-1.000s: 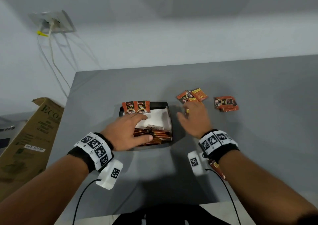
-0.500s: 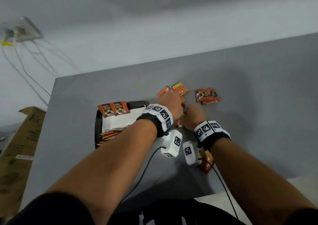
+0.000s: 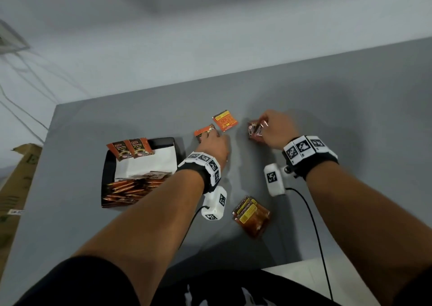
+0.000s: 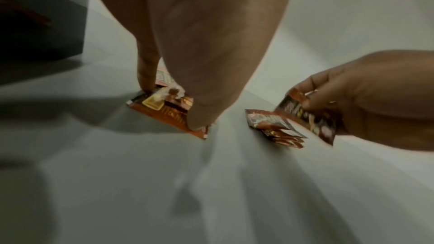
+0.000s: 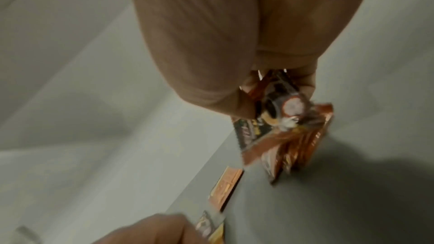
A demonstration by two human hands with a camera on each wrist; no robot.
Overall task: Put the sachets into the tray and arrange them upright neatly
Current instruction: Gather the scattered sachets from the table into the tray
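Observation:
A black tray [image 3: 106,165] lined with white paper stands at the left. Two sachets [image 3: 129,148] lean upright at its back and several sachets [image 3: 131,187] lie at its front. My left hand [image 3: 210,139] is right of the tray. Its index tip and thumb [image 4: 202,114] pinch opposite corners of a sachet [image 4: 169,112] lying flat on the table. Beside it lies an orange sachet [image 3: 225,120]. Further right, my right hand [image 3: 268,128] pinches one sachet [image 5: 281,107], tilted up off a small pile [image 5: 293,147].
Another stack of sachets [image 3: 251,214] lies near the front edge between my forearms. The grey table [image 3: 350,118] ends at a white wall behind. A cardboard box [image 3: 14,184] stands off the table's left side. Cables hang from both wrist cameras.
My left hand left the tray and crossed right to the loose sachets. My right hand moved further right to the small pile and took hold of a sachet.

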